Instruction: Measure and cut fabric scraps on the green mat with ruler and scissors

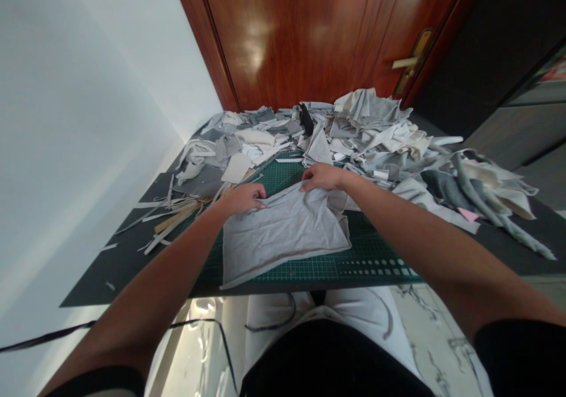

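A wrinkled light grey piece of fabric (283, 232) lies across the green cutting mat (283, 174), its near left corner reaching close to the table's front edge. At its far left edge, my left hand (244, 198) pinches the cloth between thumb and fingers. My right hand (325, 177) grips the far edge further right, fingers closed over the fabric. Between the two hands the far edge runs fairly straight, while the right end is bunched in folds.
Heaped grey and cream fabric scraps (375, 125) cover the back and right of the dark table (101, 273). Narrow strips (177, 217) lie at the left. A white wall (110, 90) borders the left side, and a brown wooden door (292, 37) stands behind.
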### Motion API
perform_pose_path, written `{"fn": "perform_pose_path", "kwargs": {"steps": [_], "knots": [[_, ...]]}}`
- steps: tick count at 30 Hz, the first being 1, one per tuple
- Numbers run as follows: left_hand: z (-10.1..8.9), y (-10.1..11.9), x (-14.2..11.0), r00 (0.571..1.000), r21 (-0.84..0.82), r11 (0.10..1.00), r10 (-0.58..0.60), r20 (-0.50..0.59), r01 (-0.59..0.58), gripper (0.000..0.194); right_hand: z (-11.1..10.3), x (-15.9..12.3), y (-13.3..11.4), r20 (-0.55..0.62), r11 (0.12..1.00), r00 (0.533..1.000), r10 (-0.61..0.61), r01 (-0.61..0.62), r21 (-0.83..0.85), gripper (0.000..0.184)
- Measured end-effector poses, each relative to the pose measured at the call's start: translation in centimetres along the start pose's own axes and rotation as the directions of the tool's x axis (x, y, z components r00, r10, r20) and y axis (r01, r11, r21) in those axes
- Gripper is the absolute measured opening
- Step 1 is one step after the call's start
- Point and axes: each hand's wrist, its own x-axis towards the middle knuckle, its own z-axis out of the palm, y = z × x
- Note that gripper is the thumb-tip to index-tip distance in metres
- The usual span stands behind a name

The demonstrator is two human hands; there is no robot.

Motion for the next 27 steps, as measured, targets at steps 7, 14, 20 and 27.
{"fn": "perform_pose_path", "kwargs": {"steps": [7, 14, 20, 27], "knots": [[-0.1, -0.7, 0.5, 1.0, 0.002, 1.0, 0.02, -0.02, -0.02, 0.027, 0.4, -0.1, 1.1, -0.026, 0.98, 0.992, 0.124, -0.118, 0.158, 0.024], [0.1, -0.8, 0.1, 0.999, 0.026, 0.999, 0.038, -0.03, -0.037, 0.038, 0.5, 0.6, 1.9, -0.178, 0.986, 0.97, 0.165, -0.165, 0.017, 0.02], [1.0, 2.7, -2.0, 0.956, 0.499, 0.864, 0.196, -0.218, -0.064, 0.022, 1.4, -1.6, -0.2, -0.401, 0.97, 0.916, 0.007, -0.104, -0.221, 0.026], [4.4, 4.7, -3.5, 0.974, 0.533, 0.846, 0.129, -0.187, -0.01, 0.036, 12.5, -10.7, -4.6, -0.078, 0.795, 0.843, -0.532, 0.466, -0.39, 0.045]]}}
